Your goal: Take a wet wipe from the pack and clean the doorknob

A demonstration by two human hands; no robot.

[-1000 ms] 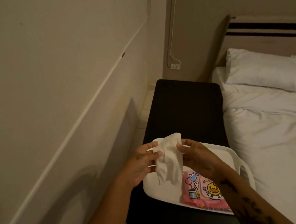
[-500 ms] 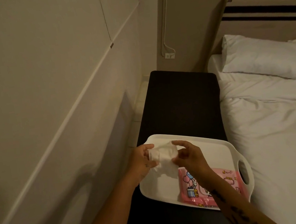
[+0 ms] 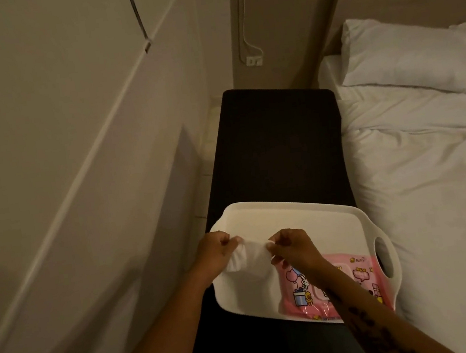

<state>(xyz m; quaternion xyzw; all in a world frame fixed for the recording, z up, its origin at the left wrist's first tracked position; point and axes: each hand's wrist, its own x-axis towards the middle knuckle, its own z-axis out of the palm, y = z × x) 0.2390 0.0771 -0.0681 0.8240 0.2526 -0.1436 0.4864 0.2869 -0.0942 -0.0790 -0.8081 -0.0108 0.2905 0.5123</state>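
Observation:
A white wet wipe (image 3: 251, 255) is stretched between my two hands just above a white tray (image 3: 290, 213). My left hand (image 3: 215, 255) grips its left end in curled fingers. My right hand (image 3: 290, 246) pinches its right end. The pink wet wipe pack (image 3: 355, 281) with cartoon pictures lies flat on the right half of the tray, partly hidden under my right forearm. No doorknob is in view.
The tray sits at the near end of a long black bench (image 3: 278, 146) between a beige wall (image 3: 62, 169) on the left and a bed with white sheets (image 3: 433, 179) and pillow (image 3: 406, 58) on the right. A wall socket (image 3: 253, 61) is behind the bench.
Both hands have lowered the wipe from a hanging bunch to a spread strip close over the tray. The view has tilted down and drawn nearer.

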